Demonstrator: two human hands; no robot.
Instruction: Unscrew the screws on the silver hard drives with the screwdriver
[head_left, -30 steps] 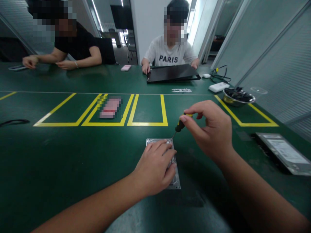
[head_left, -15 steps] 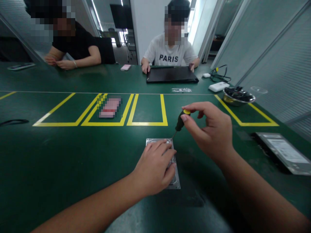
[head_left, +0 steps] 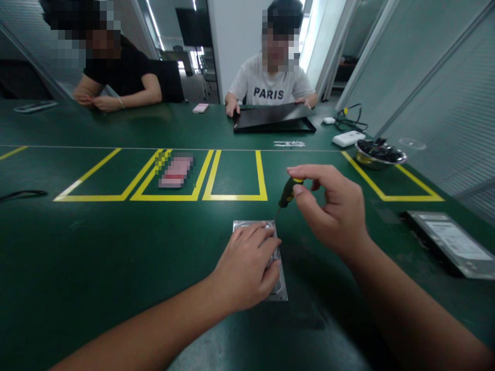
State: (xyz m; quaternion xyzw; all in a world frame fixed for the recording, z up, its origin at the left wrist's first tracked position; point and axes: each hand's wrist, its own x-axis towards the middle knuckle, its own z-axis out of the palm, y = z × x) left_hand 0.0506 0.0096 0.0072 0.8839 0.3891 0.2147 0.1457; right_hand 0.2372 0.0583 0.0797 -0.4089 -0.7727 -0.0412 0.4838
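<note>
— Palm down, the left hand (head_left: 245,265) covers most of the drive (head_left: 281,294), fingers slightly apart rather than closed round it. And the right?

— The right hand (head_left: 336,211) is narrow: thumb and forefinger pinch the top of the screwdriver (head_left: 286,196). Its shaft leans down to the drive's far right corner.

— Is the tip seated in a screw?

— Too small to tell. I'd check that first, since a loose tip may slip and chew the head.

— And the lean?

— I'd bring the handle more upright, in line with any screw there, then press down lightly while turning from the fingertips.

— What should the left hand do?

— Bear down evenly so the drive can't twist on the table (head_left: 154,247), with its fingers clear of the tip; the nearest ones lie close to that corner.

— What lies beyond?

— A labelled drive (head_left: 456,239) lies well off to the right, yellow tape (head_left: 234,198) is laid past the drive, and a bowl (head_left: 373,164) of dark pieces (head_left: 381,148) stands farther off. Across the table, a person (head_left: 270,85) handles a black panel (head_left: 266,119).
</note>
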